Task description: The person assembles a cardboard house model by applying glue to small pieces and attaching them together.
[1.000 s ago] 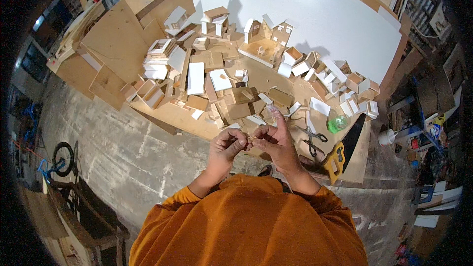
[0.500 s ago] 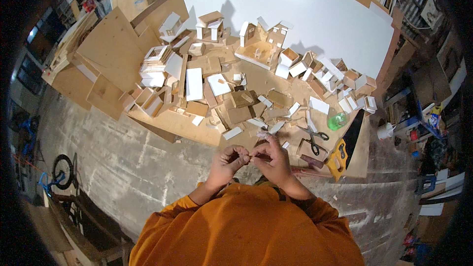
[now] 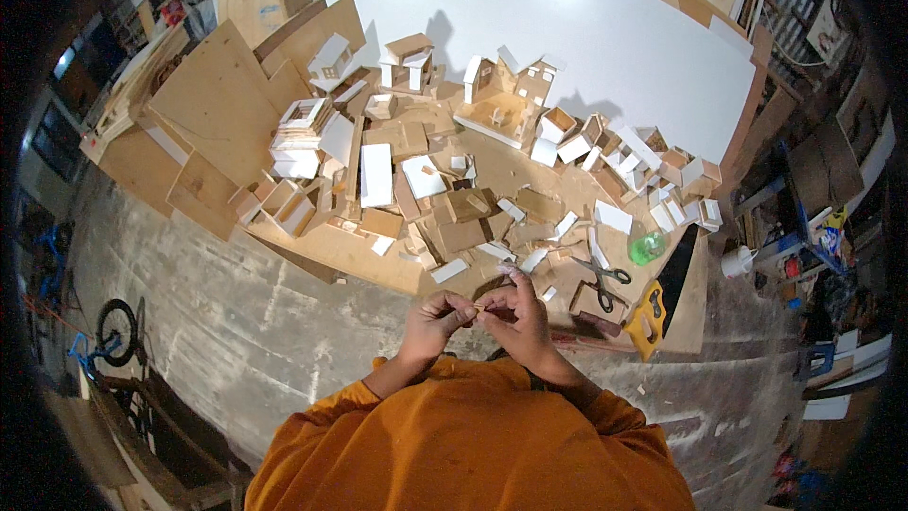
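Observation:
My left hand (image 3: 436, 324) and my right hand (image 3: 519, 322) meet in front of my body at the table's near edge. Both are closed in a pinch on one tiny light-brown piece (image 3: 480, 307), which looks like a sliver of wood; its exact shape is too small to tell. A whitish covering wraps one raised finger of the right hand. Black-handled scissors (image 3: 606, 286) lie on the table to the right of that hand. Beyond them rests a handsaw (image 3: 647, 322) with a yellow handle and dark blade, beside a green see-through container (image 3: 647, 247).
Small wooden model houses (image 3: 494, 114) with white parts stand along the back of the worktable, before a big white board (image 3: 530, 9). Offcuts (image 3: 463, 218) cover the middle. Large plywood sheets (image 3: 213, 104) lean at the left. A bicycle (image 3: 115, 331) is on the concrete floor.
The view has shifted slightly. Both hands stay together on the small piece, with the fingers a little re-set and more of the piece showing between the fingertips.

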`<state>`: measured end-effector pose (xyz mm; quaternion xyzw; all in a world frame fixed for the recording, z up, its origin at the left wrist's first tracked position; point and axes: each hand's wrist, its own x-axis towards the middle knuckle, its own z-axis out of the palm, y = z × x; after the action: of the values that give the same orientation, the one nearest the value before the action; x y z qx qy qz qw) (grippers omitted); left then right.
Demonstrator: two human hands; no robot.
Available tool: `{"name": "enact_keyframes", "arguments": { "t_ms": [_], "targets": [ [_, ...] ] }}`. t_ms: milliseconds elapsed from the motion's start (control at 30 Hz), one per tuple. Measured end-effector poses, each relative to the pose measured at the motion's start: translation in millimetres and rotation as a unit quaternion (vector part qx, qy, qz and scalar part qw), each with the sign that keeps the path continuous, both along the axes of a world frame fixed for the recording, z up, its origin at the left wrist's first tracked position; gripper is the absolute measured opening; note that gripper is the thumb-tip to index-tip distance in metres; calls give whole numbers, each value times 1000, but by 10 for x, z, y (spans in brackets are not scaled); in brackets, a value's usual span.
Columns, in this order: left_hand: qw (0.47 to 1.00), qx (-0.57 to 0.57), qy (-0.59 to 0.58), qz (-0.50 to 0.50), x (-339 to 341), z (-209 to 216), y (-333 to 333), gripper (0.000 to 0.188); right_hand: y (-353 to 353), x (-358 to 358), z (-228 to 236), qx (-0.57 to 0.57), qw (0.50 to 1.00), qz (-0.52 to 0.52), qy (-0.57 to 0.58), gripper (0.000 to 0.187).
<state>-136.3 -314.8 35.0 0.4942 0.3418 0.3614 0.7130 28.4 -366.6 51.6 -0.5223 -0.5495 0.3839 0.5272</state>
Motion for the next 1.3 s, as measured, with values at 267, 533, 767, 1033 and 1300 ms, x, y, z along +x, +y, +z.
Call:
{"name": "enact_keyframes", "arguments": {
  "t_ms": [267,533,767,1033,1300],
  "targets": [
    [999,12,-45,-11,157,99,157,7,130,109,-98,86,990,-39,-109,68],
    [999,-5,-42,-17,269,130,249,7,205,207,5,80,992,-36,-87,70],
    [987,-124,-100,-7,399,45,316,12,348,325,52,79,997,-14,-16,73],
    [977,-177,-109,-45,583,100,434,16,497,571,177,18,999,8,-40,72],
    [962,-193,-169,-94,715,-78,533,19,656,754,205,65,986,27,-150,72]
  ]
}}
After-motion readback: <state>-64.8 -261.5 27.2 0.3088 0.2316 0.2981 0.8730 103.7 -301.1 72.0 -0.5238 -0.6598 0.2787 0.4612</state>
